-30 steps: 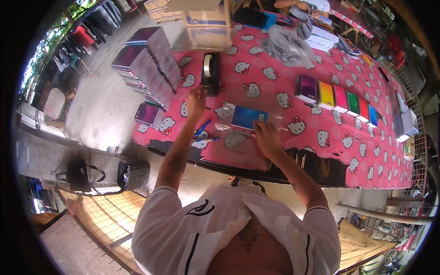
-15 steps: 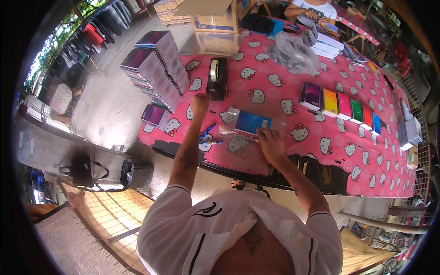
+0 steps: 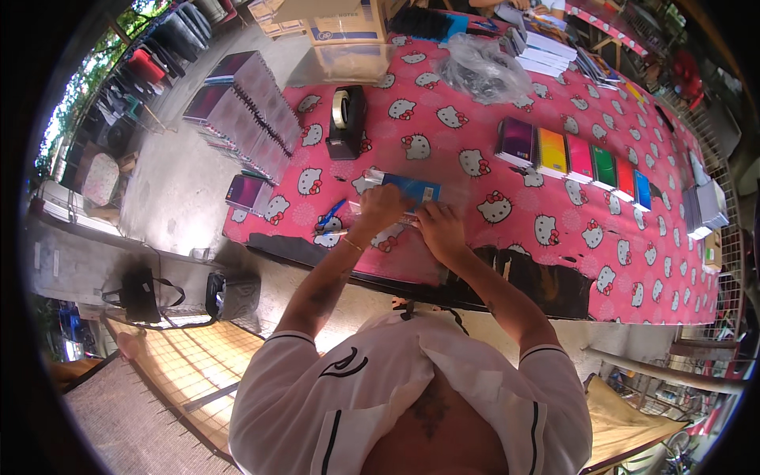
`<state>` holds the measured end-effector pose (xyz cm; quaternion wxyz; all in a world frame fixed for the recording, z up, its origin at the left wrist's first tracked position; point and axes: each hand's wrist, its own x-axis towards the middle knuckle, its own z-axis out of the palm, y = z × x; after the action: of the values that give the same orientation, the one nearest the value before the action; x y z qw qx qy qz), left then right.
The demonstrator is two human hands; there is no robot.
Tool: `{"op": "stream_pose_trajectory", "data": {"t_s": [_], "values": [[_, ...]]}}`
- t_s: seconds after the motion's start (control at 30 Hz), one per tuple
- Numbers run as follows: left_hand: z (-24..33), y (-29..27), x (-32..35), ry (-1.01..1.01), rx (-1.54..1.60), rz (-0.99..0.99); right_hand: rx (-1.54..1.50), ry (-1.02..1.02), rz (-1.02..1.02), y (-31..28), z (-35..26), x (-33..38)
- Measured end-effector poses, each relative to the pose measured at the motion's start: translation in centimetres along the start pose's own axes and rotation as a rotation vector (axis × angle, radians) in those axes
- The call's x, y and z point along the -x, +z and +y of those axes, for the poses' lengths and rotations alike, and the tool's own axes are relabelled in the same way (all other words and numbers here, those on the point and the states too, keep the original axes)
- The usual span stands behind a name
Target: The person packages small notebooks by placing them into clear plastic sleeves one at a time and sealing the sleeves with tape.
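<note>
Left hand point(image 3: 381, 207) and right hand point(image 3: 440, 229) now together, both pinching clear-wrapped blue notebook point(image 3: 410, 190) at counter's point(image 3: 554, 229) near edge; a second ago apart. Wrapping underway, judging so. Tape dispenser point(image 3: 346, 120) far left, blue pen point(image 3: 332, 214) just left.

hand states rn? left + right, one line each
Left hand: closed on the near left edge of the blue notebook in clear wrap on the table.
Right hand: fingers curled on the same packet's near edge; exact grip cannot be told.

Tape dispenser point(image 3: 347, 120) behind packet point(image 3: 409, 190), notebooks point(image 3: 574, 156) seemingly rightward.
</note>
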<state>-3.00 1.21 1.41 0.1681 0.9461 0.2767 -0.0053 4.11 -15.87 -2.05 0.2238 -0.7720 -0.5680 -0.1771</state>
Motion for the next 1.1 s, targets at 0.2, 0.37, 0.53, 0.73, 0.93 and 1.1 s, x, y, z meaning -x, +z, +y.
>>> {"op": "stream_pose_trajectory", "data": {"t_s": [0.2, 0.37, 0.53, 0.73, 0.93, 1.1], "values": [[-0.3, -0.8, 1.8, -0.053, 0.005, -0.036, 0.019, 0.037, 0.010, -1.9, 0.0, -1.5], [0.3, 2.5, 4.4, 0.523, -0.061, 0.445, -0.457, 0.240, -0.345, 1.5, 6.6, -7.1], [-0.8, 1.5, 4.4, 0.462, 0.392, 0.674, -1.069, 0.701, -0.807, -2.6, 12.4, -10.6], [-4.1, 3.4, 1.5, 0.011, 0.899, 0.402, -1.138, 0.676, -0.511, -6.6, 8.7, -7.7], [-15.1, -2.4, -7.1, -0.125, 0.426, 0.849, -0.334, -0.196, -0.117, -10.8, 4.5, -9.2], [-16.8, -5.3, -11.9, -0.404, 1.056, 0.255, -0.347, -0.047, 0.057, -12.2, 1.6, -9.2]]}}
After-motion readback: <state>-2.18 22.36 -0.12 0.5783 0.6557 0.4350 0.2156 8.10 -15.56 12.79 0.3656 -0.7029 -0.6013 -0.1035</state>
